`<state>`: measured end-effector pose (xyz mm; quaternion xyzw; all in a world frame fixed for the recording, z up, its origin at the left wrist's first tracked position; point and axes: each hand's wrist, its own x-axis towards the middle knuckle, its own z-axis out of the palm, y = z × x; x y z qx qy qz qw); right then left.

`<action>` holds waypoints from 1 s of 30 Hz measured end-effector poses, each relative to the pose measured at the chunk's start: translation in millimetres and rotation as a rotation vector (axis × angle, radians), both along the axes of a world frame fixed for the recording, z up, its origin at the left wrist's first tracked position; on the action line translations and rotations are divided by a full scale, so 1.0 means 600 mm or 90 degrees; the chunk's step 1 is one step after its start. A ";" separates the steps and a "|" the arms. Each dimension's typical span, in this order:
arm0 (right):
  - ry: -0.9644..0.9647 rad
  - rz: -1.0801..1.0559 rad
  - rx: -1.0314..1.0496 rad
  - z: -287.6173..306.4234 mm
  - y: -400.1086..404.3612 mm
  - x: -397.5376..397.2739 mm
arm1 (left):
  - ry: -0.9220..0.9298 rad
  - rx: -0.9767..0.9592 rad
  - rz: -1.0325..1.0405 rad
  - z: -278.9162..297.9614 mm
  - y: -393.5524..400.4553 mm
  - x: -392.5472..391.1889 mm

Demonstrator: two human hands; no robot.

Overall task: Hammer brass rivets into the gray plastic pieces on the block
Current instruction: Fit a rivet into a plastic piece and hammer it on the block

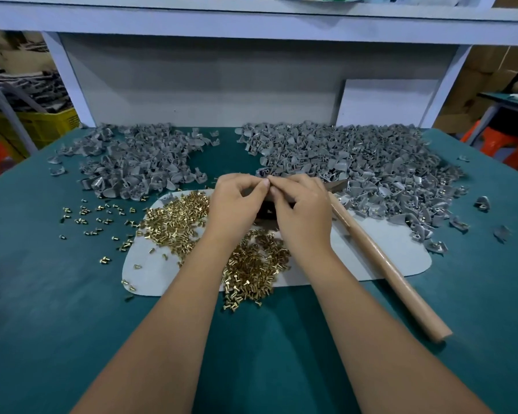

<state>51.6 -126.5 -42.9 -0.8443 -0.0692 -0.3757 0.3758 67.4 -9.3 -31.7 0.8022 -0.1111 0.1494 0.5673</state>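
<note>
Progress cannot be counted. Two large heaps of gray plastic pieces (350, 162) lie at the back of the table (42, 324); which are riveted is not discernible, though brass glints in the right heap. Many loose brass rivets (174, 219) remain on the pale mat (386, 252) and scattered to its left. The left hand (237, 204) and right hand (302, 210) meet fingertip to fingertip above the dark block (265, 212), pinching something too small to identify. The hammer (383, 261) lies unheld beside the right wrist, so the strike appears pending
</note>
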 end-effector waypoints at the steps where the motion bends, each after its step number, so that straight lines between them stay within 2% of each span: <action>1: 0.006 -0.001 0.002 0.000 0.001 -0.001 | -0.006 0.003 0.005 0.000 0.001 0.001; 5: 0.065 0.010 -0.028 0.014 -0.009 -0.009 | 0.042 -0.032 0.073 -0.001 0.021 0.005; 6: 0.102 0.023 -0.086 0.019 -0.012 -0.011 | 0.053 -0.041 0.082 -0.002 0.027 0.008; 9: 0.228 0.080 -0.372 0.032 0.002 -0.022 | 0.067 0.010 0.073 -0.010 0.038 0.017; 12: 0.277 0.127 -0.488 0.026 0.031 -0.029 | 0.031 0.097 0.024 -0.019 0.031 0.022; 21: 0.308 0.168 -0.366 0.013 0.025 -0.027 | 0.037 0.062 0.102 -0.025 0.031 0.019; 30: 0.218 0.162 -0.216 0.004 0.016 -0.016 | 0.020 0.018 0.082 -0.025 0.031 0.025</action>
